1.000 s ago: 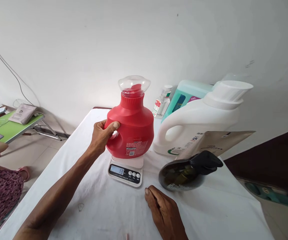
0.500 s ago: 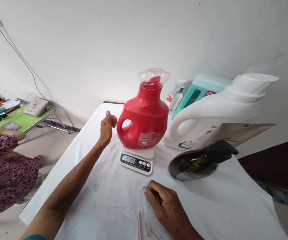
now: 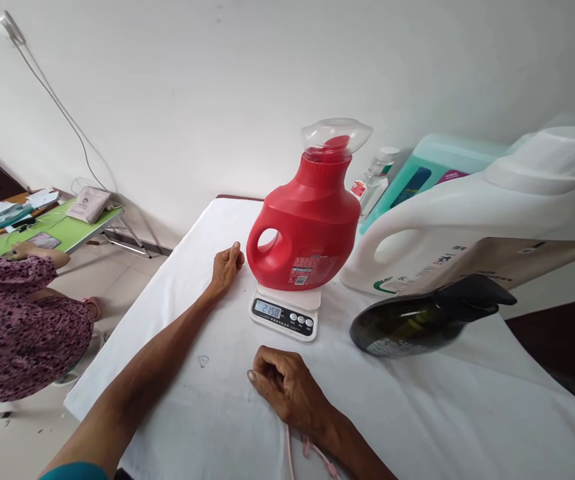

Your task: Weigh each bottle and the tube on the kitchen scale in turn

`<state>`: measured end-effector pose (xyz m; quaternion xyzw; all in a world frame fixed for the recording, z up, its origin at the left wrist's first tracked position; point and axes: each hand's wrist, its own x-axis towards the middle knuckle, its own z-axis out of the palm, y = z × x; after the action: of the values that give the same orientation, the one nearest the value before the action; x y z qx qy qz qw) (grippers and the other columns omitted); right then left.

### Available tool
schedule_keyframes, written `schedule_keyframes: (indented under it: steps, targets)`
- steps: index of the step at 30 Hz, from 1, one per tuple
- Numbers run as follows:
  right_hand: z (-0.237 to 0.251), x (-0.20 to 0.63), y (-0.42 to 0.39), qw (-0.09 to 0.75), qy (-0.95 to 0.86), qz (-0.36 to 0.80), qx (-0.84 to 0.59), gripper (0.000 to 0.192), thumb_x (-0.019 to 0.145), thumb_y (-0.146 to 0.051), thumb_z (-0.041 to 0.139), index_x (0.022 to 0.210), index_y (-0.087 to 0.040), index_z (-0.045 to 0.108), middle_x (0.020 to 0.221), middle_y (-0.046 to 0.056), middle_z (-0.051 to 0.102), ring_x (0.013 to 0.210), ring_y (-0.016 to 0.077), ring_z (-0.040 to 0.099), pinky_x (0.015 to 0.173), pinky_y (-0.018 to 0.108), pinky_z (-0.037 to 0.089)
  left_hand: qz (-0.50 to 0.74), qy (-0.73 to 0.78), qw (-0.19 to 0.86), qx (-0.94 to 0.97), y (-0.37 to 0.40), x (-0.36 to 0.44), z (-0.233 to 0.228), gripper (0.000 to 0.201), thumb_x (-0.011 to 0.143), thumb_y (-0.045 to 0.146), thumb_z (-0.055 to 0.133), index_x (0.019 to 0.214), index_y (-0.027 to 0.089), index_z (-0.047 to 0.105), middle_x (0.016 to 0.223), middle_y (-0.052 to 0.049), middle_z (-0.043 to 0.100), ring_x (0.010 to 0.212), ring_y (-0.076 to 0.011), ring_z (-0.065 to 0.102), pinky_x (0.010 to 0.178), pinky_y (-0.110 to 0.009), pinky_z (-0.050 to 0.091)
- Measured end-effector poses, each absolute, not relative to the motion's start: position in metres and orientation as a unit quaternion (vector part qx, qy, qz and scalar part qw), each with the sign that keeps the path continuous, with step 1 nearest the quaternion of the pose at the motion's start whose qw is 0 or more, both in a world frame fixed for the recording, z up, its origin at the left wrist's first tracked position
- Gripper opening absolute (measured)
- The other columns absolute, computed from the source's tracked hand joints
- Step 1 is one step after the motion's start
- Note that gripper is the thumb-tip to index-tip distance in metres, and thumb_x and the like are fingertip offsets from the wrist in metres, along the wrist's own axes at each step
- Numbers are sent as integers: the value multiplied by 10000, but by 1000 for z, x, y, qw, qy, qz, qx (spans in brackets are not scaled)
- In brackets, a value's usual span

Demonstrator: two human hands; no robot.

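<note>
A squat red plastic detergent jug (image 3: 312, 230) with a round loop handle on its left side and a clear domed cap over a red spout stands upright on a small white digital kitchen scale (image 3: 286, 311), whose lit display shows digits. A printed label with a barcode sits low on the jug's front. The scale rests on a table covered with a white cloth (image 3: 207, 400).

The left hand (image 3: 226, 267) lies on the cloth just beside the jug's handle, fingers loosely curled and holding nothing. The right hand (image 3: 284, 385) rests on the cloth in front of the scale, fingers curled under, also holding nothing.

A second ago the left hand gripped the jug's handle; half a second ago it had let go and hovered beside it; now it has dropped to the cloth. The scale reading has risen to a higher figure. The right hand has barely shifted.

To the right stand a large white plastic jug (image 3: 447, 227) and a dark glass bottle (image 3: 417, 323) lying on its side.
</note>
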<state>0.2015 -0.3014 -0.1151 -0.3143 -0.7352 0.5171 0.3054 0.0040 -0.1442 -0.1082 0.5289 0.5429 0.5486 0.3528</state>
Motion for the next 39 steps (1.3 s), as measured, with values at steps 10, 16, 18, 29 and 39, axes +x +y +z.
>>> schedule_keyframes:
  steps: [10, 16, 18, 29, 39]
  targets:
    - [-114, 203, -299, 318, -714, 532, -325, 275, 966, -320, 575, 738, -228, 450, 628, -62, 416, 555, 112, 381, 525, 245, 288, 539, 546, 362, 529, -144, 6, -105, 715, 915, 825, 438, 572, 198, 441, 498, 24, 410, 478, -95, 345, 517, -289, 262]
    - [-113, 204, -298, 321, -705, 542, -324, 282, 967, -325, 583, 740, -230, 446, 630, -63, 408, 553, 111, 371, 521, 248, 283, 523, 545, 361, 546, -142, 6, -104, 712, 923, 815, 436, 573, 196, 421, 498, 24, 402, 484, -91, 334, 516, -283, 255]
    - [-114, 204, -298, 320, -704, 544, -326, 281, 972, -328, 582, 743, -228, 452, 633, -63, 409, 553, 111, 369, 521, 249, 284, 522, 543, 365, 548, -141, 6, -105, 712, 922, 817, 436, 576, 195, 425, 499, 23, 401, 483, -90, 331, 513, -282, 254]
    - [-113, 204, -298, 315, -704, 545, -328, 278, 972, -330, 577, 743, -227, 458, 635, -62, 411, 561, 112, 375, 526, 246, 295, 506, 549, 366, 555, -143, 7, -103, 717, 926, 820, 425, 571, 197, 402, 491, 28, 377, 491, -92, 320, 522, -283, 251]
    - [-112, 205, -295, 308, -706, 543, -334, 288, 973, -346, 575, 740, -227, 455, 635, -58, 419, 565, 115, 375, 533, 254, 293, 518, 549, 360, 548, -142, 7, -105, 727, 909, 833, 437, 553, 199, 424, 487, 13, 406, 499, -103, 356, 521, -297, 262]
